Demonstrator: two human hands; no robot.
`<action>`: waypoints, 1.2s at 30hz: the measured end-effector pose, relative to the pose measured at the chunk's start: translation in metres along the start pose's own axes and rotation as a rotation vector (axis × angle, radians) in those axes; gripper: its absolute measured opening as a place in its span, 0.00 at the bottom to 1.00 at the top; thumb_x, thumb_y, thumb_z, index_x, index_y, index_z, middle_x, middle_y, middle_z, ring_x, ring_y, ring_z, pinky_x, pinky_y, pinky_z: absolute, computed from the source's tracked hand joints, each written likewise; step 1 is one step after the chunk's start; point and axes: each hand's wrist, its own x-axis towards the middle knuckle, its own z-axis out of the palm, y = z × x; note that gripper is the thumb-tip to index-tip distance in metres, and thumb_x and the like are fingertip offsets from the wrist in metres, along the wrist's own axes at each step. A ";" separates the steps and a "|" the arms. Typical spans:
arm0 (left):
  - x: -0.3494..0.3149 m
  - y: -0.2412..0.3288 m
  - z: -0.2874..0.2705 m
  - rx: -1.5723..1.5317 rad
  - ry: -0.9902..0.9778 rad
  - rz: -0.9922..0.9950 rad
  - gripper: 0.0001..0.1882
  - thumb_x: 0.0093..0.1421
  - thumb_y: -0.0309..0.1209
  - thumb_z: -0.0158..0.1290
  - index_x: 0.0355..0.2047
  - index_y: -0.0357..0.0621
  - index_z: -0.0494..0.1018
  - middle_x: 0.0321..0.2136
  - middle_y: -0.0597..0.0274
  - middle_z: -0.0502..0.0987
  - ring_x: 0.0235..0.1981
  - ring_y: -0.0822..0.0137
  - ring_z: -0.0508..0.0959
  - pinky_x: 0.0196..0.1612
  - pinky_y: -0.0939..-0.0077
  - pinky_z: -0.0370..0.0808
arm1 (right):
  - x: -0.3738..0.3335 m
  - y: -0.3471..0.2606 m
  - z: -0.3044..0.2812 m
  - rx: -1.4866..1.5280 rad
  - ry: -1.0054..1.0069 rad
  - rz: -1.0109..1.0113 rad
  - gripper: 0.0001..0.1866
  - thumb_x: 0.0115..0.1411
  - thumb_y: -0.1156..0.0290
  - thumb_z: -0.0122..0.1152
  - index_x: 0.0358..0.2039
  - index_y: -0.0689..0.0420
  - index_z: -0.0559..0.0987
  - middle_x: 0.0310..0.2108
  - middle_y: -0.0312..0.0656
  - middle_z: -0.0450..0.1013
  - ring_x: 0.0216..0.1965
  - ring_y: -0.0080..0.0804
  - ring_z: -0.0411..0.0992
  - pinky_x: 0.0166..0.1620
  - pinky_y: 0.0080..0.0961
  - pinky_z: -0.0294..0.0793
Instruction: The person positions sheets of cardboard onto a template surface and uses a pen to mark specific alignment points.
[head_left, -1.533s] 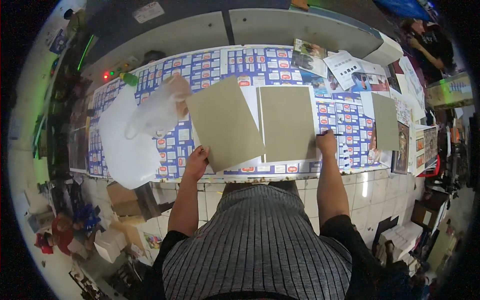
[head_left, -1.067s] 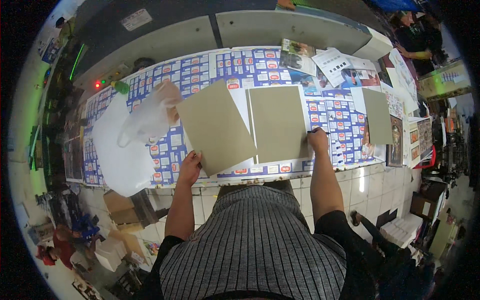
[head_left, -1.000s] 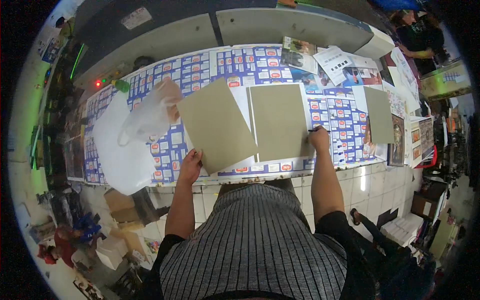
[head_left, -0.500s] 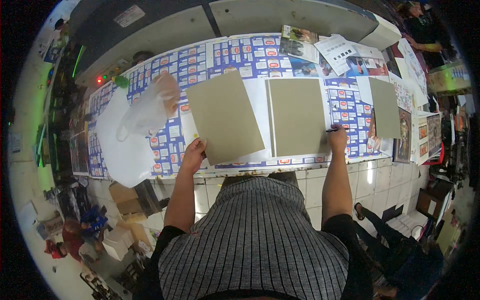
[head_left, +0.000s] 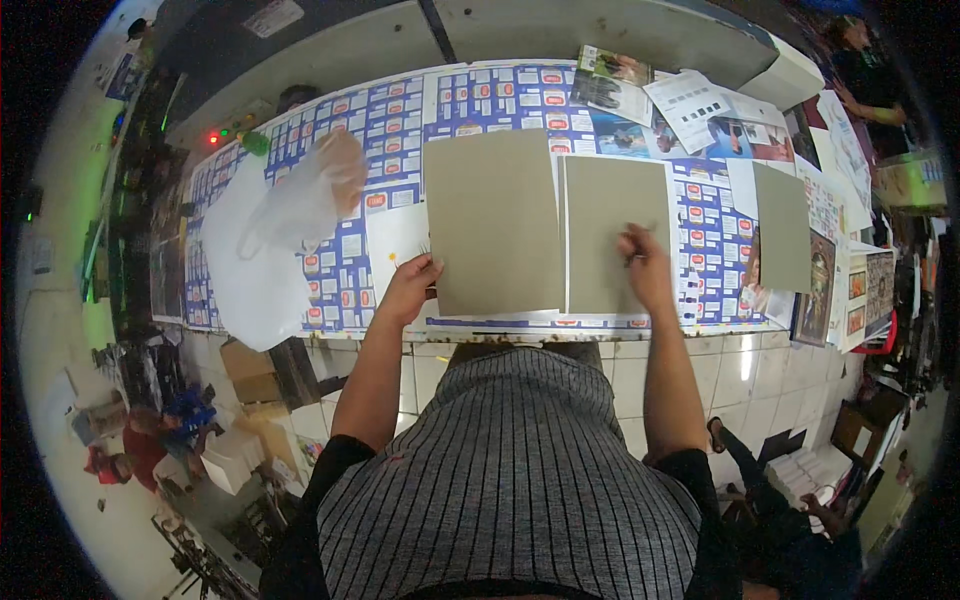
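Note:
My left hand (head_left: 410, 288) grips the lower left edge of a grey-brown cardboard sheet (head_left: 494, 220), fingers closed on it. That sheet stands nearly straight, its right edge close beside a second grey-brown cardboard sheet (head_left: 608, 200) lying on white paper. Over the right part of the second sheet is my right hand (head_left: 650, 270), closed and slightly blurred. A dark pen (head_left: 631, 259) pokes from its fingers, only partly visible. White paper with a small yellow mark (head_left: 393, 245) lies left of the first sheet.
Blue printed sheets (head_left: 400, 125) cover the table. A clear plastic bag (head_left: 265, 240) with something brown inside lies at left. Photo prints and papers (head_left: 690, 110) fill the far right, near another grey-brown board (head_left: 782, 225). Other people are at the right and lower left.
The left cardboard sheet has moved right and turned from tilted to nearly straight, closer to the second sheet. My right hand has shifted left, from the second sheet's right edge onto its surface.

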 end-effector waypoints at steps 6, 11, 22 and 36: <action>0.000 0.002 0.012 0.076 0.050 0.041 0.18 0.68 0.37 0.52 0.53 0.41 0.73 0.39 0.68 0.80 0.38 0.74 0.77 0.41 0.75 0.74 | -0.003 -0.042 0.062 0.133 -0.261 0.037 0.25 0.60 0.79 0.61 0.59 0.59 0.72 0.39 0.40 0.77 0.41 0.25 0.75 0.46 0.21 0.74; -0.003 0.002 0.030 0.277 0.288 0.168 0.17 0.64 0.33 0.56 0.51 0.38 0.75 0.32 0.66 0.81 0.31 0.77 0.77 0.34 0.79 0.73 | 0.002 -0.015 0.076 0.218 -0.247 0.089 0.27 0.57 0.79 0.65 0.58 0.57 0.73 0.35 0.37 0.74 0.37 0.23 0.73 0.45 0.21 0.74; -0.022 0.029 0.008 0.025 0.301 0.274 0.18 0.65 0.28 0.55 0.55 0.44 0.73 0.31 0.68 0.79 0.25 0.81 0.71 0.25 0.83 0.65 | 0.021 -0.001 -0.033 -0.130 -0.020 -0.161 0.32 0.54 0.92 0.40 0.59 0.57 0.71 0.49 0.48 0.76 0.49 0.36 0.75 0.47 0.26 0.75; -0.098 -0.033 -0.071 0.033 0.545 0.190 0.21 0.66 0.32 0.54 0.58 0.41 0.69 0.44 0.60 0.80 0.40 0.70 0.79 0.42 0.73 0.76 | 0.016 0.112 -0.128 -0.665 0.097 -0.037 0.24 0.50 0.85 0.53 0.46 0.51 0.81 0.47 0.53 0.70 0.50 0.54 0.69 0.54 0.41 0.70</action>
